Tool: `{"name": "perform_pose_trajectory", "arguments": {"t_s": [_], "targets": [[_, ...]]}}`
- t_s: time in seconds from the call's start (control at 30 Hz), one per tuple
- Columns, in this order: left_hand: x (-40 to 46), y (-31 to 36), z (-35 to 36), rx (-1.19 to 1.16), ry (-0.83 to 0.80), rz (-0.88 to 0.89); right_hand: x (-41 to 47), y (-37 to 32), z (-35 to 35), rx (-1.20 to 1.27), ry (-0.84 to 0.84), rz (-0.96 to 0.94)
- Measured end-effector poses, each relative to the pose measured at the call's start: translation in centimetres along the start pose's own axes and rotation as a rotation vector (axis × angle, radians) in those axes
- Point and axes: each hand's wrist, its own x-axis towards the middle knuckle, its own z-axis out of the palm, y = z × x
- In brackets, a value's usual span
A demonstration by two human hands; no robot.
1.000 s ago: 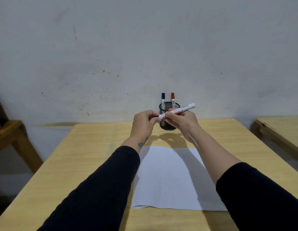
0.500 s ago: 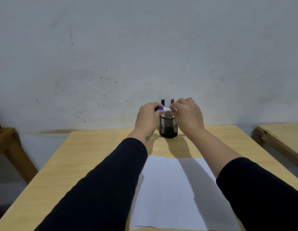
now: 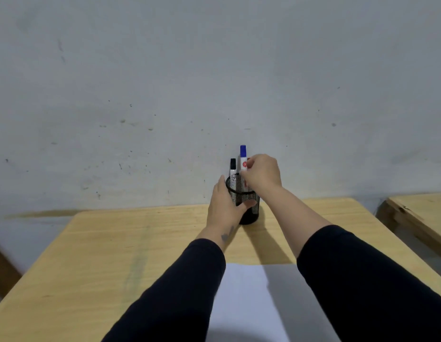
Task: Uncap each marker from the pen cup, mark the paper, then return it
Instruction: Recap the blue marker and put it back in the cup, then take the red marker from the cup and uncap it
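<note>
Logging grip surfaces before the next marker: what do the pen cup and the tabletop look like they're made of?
Pen cup: looks like black wire mesh, probably metal, matte; the marker barrels show through its perforated wall. Table: light wood or wood-look board with a smooth, faintly glossy finish; pale grain streaks run along the top. Solid wood or veneer cannot be told.

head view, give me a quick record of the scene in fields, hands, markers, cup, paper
left hand: wrapped on the side of the pen cup
right hand: pinching the blue marker, upright, lower end in the cup
blue marker cap: on
black marker: capped, standing in the cup
paper: flat on the table, nearer the person; no marks visible
</note>
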Motion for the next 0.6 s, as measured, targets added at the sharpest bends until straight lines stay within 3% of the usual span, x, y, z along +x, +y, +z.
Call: {"name": "perform_pose_trajectory", "arguments": {"t_s": [0.23, 0.43, 0.6], "targets": [[0.5, -1.2, 1.0, -0.080, -0.018, 0.021, 1.1, -0.1, 1.6, -0.231, -0.128, 0.039], [0.6, -1.9, 1.3, -0.054, 0.007, 0.063, 1.7, 0.8, -0.1, 0.023, 0.127, 0.064], [0.9, -2.4, 1.5, -0.023, 0.003, 0.095, 1.5, 2.8, -0.2, 0.064, -0.009, 0.147]]}}
